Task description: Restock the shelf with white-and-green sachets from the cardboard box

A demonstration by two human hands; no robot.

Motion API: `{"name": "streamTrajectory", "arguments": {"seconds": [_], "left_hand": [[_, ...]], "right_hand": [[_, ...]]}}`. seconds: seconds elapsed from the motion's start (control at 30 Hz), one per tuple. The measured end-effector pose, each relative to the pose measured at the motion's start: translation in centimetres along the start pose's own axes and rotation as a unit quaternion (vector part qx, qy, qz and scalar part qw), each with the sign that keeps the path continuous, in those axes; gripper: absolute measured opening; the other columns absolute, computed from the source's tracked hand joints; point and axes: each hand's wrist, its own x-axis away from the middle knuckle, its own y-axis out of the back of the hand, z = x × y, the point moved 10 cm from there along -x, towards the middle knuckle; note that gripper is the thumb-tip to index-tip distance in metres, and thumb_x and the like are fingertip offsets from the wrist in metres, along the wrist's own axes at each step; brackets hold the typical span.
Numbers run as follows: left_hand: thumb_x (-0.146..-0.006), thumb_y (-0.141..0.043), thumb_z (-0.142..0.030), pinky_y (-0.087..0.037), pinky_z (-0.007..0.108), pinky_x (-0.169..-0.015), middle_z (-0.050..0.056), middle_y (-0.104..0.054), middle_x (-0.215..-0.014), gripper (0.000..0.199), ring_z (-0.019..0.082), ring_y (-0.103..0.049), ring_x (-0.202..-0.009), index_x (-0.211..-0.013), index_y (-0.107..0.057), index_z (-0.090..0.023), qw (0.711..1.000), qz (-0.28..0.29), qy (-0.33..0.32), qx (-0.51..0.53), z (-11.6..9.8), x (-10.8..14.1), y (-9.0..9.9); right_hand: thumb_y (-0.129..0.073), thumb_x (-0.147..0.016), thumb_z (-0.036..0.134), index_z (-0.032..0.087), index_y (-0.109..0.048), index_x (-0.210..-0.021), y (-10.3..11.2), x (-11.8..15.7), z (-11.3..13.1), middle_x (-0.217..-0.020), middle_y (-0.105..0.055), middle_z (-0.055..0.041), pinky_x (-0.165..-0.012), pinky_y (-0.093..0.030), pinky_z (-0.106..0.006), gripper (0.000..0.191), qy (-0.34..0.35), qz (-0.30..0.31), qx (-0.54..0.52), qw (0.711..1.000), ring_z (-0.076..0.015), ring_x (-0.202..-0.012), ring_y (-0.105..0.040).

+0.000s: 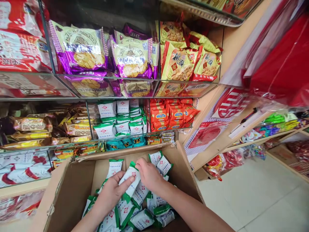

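My left hand (pixel 114 190) and my right hand (pixel 147 174) both hold one white snack packet (pixel 131 181) with green ends and a small red logo. The left thumb lies across its face, with the fingers behind it. At its upper green end, the right fingers pinch the corner. Below and around my hands, a cardboard box (pixel 70 183) contains many loose packets of the same kind (pixel 142 220), lying at mixed angles. Straight ahead, similar white and green packets (pixel 122 125) stand stacked in a shelf compartment.
Glass shelf dividers (pixel 88 119) separate the compartments. Red packets (pixel 169 114) sit right of the white ones, and brown-yellow snacks (pixel 33 129) to the left. Above are purple biscuit packs (pixel 84 51). Red bags (pixel 280 64) hang at the right, over a tiled floor (pixel 241 193).
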Motion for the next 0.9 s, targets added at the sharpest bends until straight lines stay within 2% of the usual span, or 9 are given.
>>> {"name": "streamTrajectory", "arguments": {"seconds": [0.2, 0.27, 0.37, 0.47, 0.57, 0.63, 0.7, 0.8, 0.9], "left_hand": [[-0.069, -0.057, -0.050, -0.039, 0.023, -0.054, -0.004, -0.055, -0.060, 0.031, 0.014, -0.048, -0.057, -0.072, -0.059, -0.019, 0.998, -0.020, -0.002, 0.061, -1.1, 1.4, 0.6], [-0.070, -0.056, -0.049, -0.040, 0.023, -0.058, -0.003, -0.057, -0.065, 0.030, 0.016, -0.049, -0.062, -0.077, -0.059, -0.020, 0.996, -0.057, -0.020, 0.064, -1.9, 1.7, 1.5], [-0.072, -0.053, -0.050, -0.041, 0.024, -0.064, -0.002, -0.057, -0.066, 0.031, 0.017, -0.051, -0.067, -0.081, -0.057, -0.021, 0.994, -0.086, -0.041, 0.055, -3.2, 2.3, 2.4], [-0.077, -0.043, -0.054, -0.041, 0.024, -0.057, -0.005, -0.053, -0.057, 0.035, 0.015, -0.048, -0.057, -0.092, -0.052, -0.023, 0.993, -0.096, -0.030, 0.054, -3.8, 2.8, 3.0], [-0.079, -0.040, -0.055, -0.041, 0.024, -0.053, -0.002, -0.060, -0.070, 0.041, 0.015, -0.051, -0.058, -0.106, -0.044, -0.024, 0.992, -0.095, -0.031, 0.075, -3.8, 2.9, 3.7], [-0.078, -0.043, -0.053, -0.042, 0.023, -0.054, 0.000, -0.061, -0.079, 0.041, 0.014, -0.055, -0.062, -0.106, -0.043, -0.023, 0.993, -0.079, -0.033, 0.084, -3.4, 2.7, 3.6], [-0.078, -0.046, -0.052, -0.043, 0.024, -0.056, -0.001, -0.060, -0.076, 0.039, 0.014, -0.055, -0.062, -0.104, -0.044, -0.023, 0.994, -0.052, -0.031, 0.089, -2.7, 2.4, 3.0], [-0.078, -0.047, -0.050, -0.044, 0.025, -0.061, -0.002, -0.057, -0.072, 0.038, 0.014, -0.055, -0.064, -0.104, -0.044, -0.023, 0.995, 0.016, -0.042, 0.091, -1.8, 2.4, 1.0], [-0.078, -0.045, -0.050, -0.044, 0.025, -0.063, -0.002, -0.055, -0.072, 0.037, 0.014, -0.052, -0.066, -0.104, -0.047, -0.023, 0.994, 0.051, -0.052, 0.086, -1.2, 3.0, -0.5]], "right_hand": [[-0.035, -0.088, 0.028, 0.019, -0.051, -0.084, 2.7, 0.7, 0.8, -0.071, -0.058, -0.0024, -0.057, -0.036, -0.025, 0.019, -0.018, -0.054, -0.150, 0.987, -0.0150, -0.066, -0.055], [-0.045, -0.084, 0.035, 0.020, -0.051, -0.091, 2.1, 1.0, 1.0, -0.072, -0.058, -0.0009, -0.057, -0.039, -0.024, 0.018, -0.036, -0.032, -0.280, 0.959, -0.0136, -0.065, -0.054], [-0.061, -0.073, 0.033, 0.021, -0.047, -0.103, -0.1, 1.8, 2.4, -0.079, -0.059, 0.0002, -0.057, -0.042, -0.023, 0.035, -0.047, 0.050, -0.471, 0.880, -0.0129, -0.067, -0.056], [-0.060, -0.071, 0.027, 0.020, -0.047, -0.096, 1.0, 1.2, 2.9, -0.081, -0.061, -0.0005, -0.057, -0.044, -0.022, 0.028, -0.058, 0.023, -0.530, 0.845, -0.0127, -0.068, -0.058], [-0.056, -0.074, 0.026, 0.020, -0.043, -0.103, 5.8, -1.8, 2.6, -0.086, -0.062, -0.0024, -0.055, -0.046, -0.023, 0.032, -0.058, -0.083, -0.463, 0.881, -0.0118, -0.062, -0.057], [-0.051, -0.078, 0.026, 0.020, -0.039, -0.110, 9.8, -4.7, 2.6, -0.094, -0.061, -0.0052, -0.055, -0.047, -0.026, 0.034, -0.050, -0.162, -0.349, 0.922, -0.0122, -0.058, -0.057], [-0.047, -0.081, 0.021, 0.017, -0.039, -0.111, 13.0, -7.7, 3.1, -0.100, -0.059, -0.0095, -0.064, -0.048, -0.031, 0.032, -0.048, -0.236, -0.198, 0.950, -0.0176, -0.071, -0.060], [-0.041, -0.081, 0.011, 0.011, -0.040, -0.111, 14.7, -11.9, 3.5, -0.102, -0.058, -0.0144, -0.073, -0.047, -0.034, 0.030, -0.089, -0.275, 0.000, 0.957, -0.0241, -0.090, -0.058], [-0.031, -0.081, 0.003, 0.006, -0.043, -0.110, 14.2, -15.7, 3.0, -0.101, -0.058, -0.0179, -0.070, -0.047, -0.032, 0.032, -0.141, -0.250, 0.111, 0.951, -0.0235, -0.086, -0.060]]}}
